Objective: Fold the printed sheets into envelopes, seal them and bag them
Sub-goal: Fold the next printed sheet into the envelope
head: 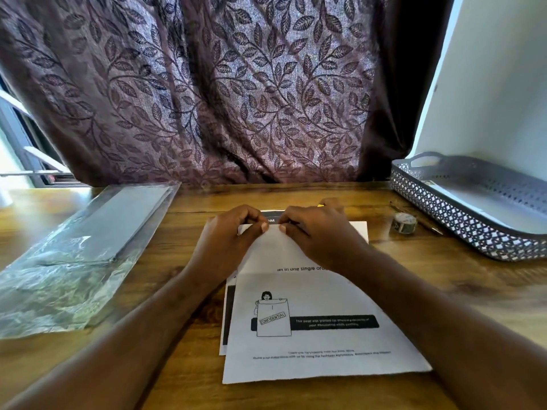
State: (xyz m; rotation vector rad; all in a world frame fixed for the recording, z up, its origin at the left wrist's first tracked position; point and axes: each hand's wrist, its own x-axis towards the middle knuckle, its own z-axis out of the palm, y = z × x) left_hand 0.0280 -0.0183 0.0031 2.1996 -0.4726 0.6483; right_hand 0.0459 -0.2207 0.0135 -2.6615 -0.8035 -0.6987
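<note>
A white printed sheet point(313, 344) with a "CONFIDENTIAL" drawing lies on top of a small stack of sheets point(227, 315) in the middle of the wooden table point(183, 365). Its far edge is bent over toward me. My left hand point(228, 235) and my right hand point(316, 232) sit side by side at that far edge, each pinching the bent paper between thumb and fingertips. A clear plastic bag point(71, 261) lies flat on the table to the left.
A grey perforated tray point(461, 220) stands at the right, with white material inside. A small roll of tape point(403, 222) and a thin stick-like tool point(429, 224) lie beside it. A patterned curtain point(207, 99) hangs behind the table's far edge.
</note>
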